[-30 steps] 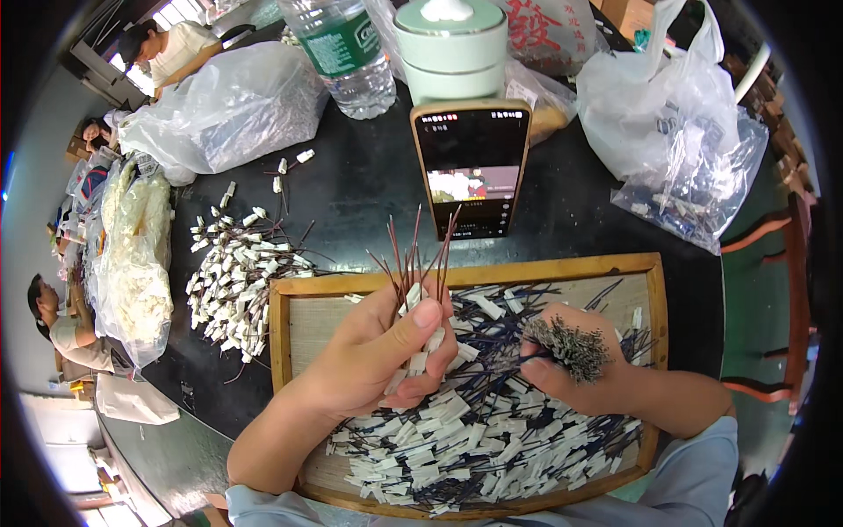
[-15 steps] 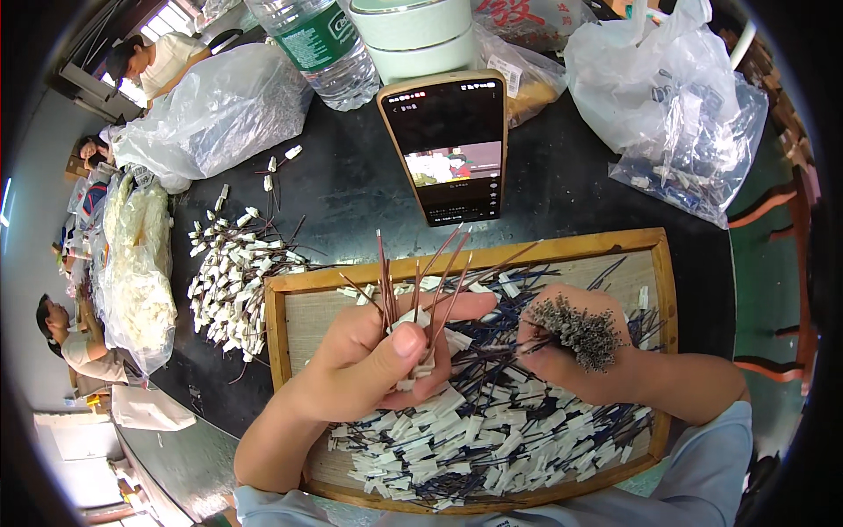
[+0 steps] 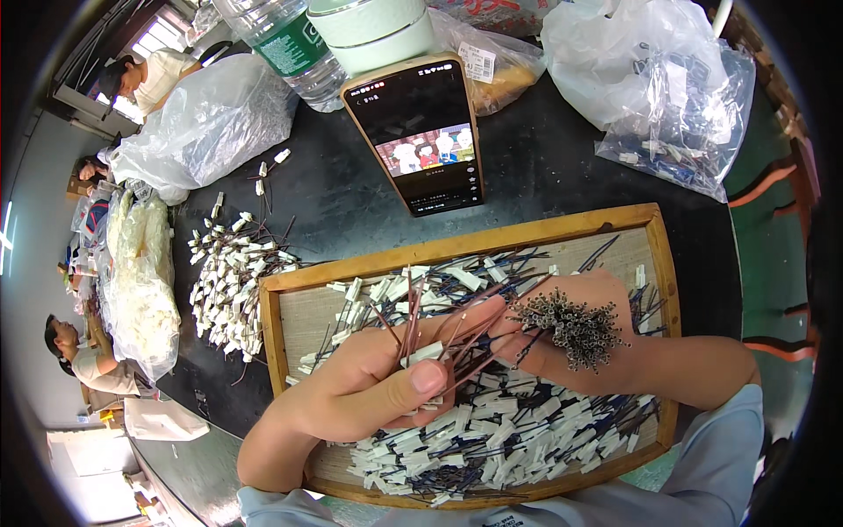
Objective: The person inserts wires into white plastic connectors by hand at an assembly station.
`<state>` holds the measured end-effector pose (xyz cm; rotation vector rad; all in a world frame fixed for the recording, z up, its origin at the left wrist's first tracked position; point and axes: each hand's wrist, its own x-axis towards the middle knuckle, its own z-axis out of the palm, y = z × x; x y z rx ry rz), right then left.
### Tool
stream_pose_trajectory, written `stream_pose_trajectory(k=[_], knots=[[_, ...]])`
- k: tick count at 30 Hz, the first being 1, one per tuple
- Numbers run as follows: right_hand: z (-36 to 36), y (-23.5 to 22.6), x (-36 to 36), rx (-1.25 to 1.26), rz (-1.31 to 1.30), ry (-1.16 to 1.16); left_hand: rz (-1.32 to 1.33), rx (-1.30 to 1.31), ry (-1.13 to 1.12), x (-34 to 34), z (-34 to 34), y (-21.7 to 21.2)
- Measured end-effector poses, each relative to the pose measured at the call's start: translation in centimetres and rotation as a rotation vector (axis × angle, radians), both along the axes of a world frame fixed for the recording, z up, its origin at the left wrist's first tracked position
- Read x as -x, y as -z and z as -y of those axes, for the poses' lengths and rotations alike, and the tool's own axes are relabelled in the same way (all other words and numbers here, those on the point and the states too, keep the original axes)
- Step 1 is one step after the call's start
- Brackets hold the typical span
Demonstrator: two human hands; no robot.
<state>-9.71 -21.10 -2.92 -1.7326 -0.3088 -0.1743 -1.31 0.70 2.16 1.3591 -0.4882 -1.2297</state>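
Observation:
Above the wooden tray point(image 3: 457, 242), my left hand point(image 3: 369, 386) is closed around several white connectors point(image 3: 425, 353) with thin brown wires point(image 3: 411, 312) sticking up and out to the right. My right hand point(image 3: 584, 338) grips a thick bundle of thin dark pieces point(image 3: 575, 327), whose hollow-looking ends face me. Its fingertips meet the brown wires beside my left fingers; whether they pinch one is hidden. Beneath both hands, a heap of white connectors with dark blue wires point(image 3: 518, 439) covers much of the tray.
Left of the tray lies a pile of white connectors with brown wires point(image 3: 230, 285). A phone point(image 3: 417, 132) leans on a pale green container point(image 3: 373, 35), near a water bottle point(image 3: 285, 53). Plastic bags point(image 3: 667, 97) stand at the far right and left. Other people point(image 3: 92, 351) sit at left.
My right hand has moved left and my left hand slightly down, so they now meet at the wires. The brown wires lean more to the right. The whole view has shifted slightly.

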Motion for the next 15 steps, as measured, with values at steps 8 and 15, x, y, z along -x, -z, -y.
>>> stream_pose_trajectory(k=[8, 15], knots=[[0.4, 0.5, -0.2, 0.016, 0.138, -0.066, -0.054, 0.056, -0.049, 0.4, 0.1, 0.8], [0.0, -1.0, 0.2, 0.124, -0.014, -0.052, -0.026, -0.040, 0.080, 0.8, 0.1, 0.3]])
